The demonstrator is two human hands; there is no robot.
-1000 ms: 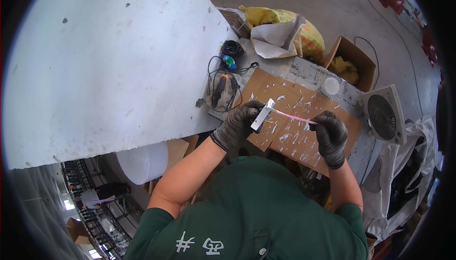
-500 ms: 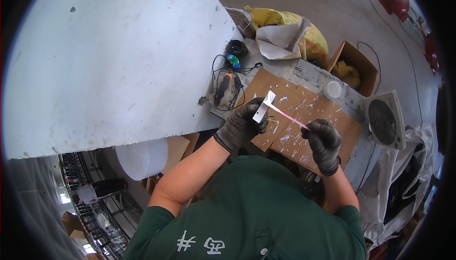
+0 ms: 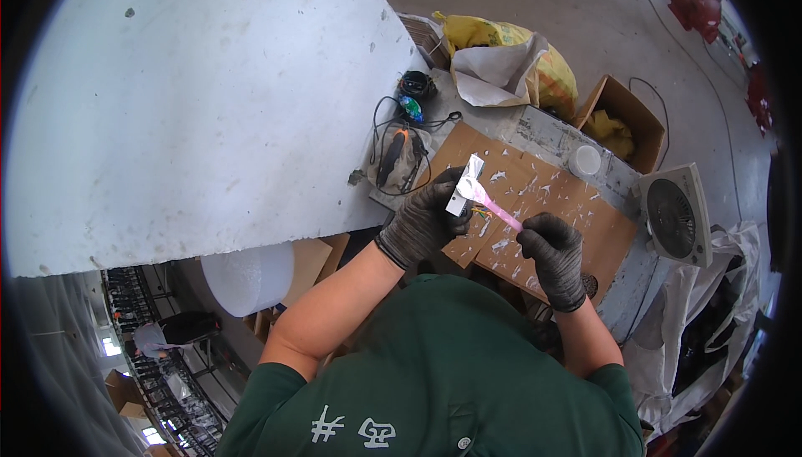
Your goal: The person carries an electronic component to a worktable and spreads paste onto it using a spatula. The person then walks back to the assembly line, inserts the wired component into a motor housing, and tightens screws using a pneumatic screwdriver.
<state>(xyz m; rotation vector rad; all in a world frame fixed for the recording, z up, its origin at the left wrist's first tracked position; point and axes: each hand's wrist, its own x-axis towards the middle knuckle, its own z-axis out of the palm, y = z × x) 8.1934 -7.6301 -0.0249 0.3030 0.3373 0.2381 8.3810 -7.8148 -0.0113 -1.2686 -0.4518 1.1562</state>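
In the head view, we see both hands in dark grey gloves, and both are holding something. The left hand [image 3: 426, 216] is closed around a small silver-white block [image 3: 457, 204], its fingers narrow on it. This block is raised in front of the chest, over the near left part of a cardboard sheet [image 3: 608, 227]. Next to it, some thin coloured wires [image 3: 481, 212] come out; we cannot tell to which part they are fixed.

The right hand [image 3: 553, 258] is bent into a narrow grip, and it holds the end of a pink stick [image 3: 504, 216]. The stick is tilted, going up and to the left toward the block. Its other end is whitish and lies across the block, where we see a white mass [image 3: 470, 171]; we cannot say exactly where the stick finishes and this mass begins.

The cardboard sheet carries many white smears. Near its far edge stands a round white container [image 3: 584, 160], and to the right of it a pale fan [image 3: 675, 215]. Beyond the sheet we find a yellow sack [image 3: 558, 74] and an open carton [image 3: 651, 129]. At the left of the sheet there is a dark tool with orange [image 3: 391, 159], with a black cable, near a big white slab [image 3: 209, 123].
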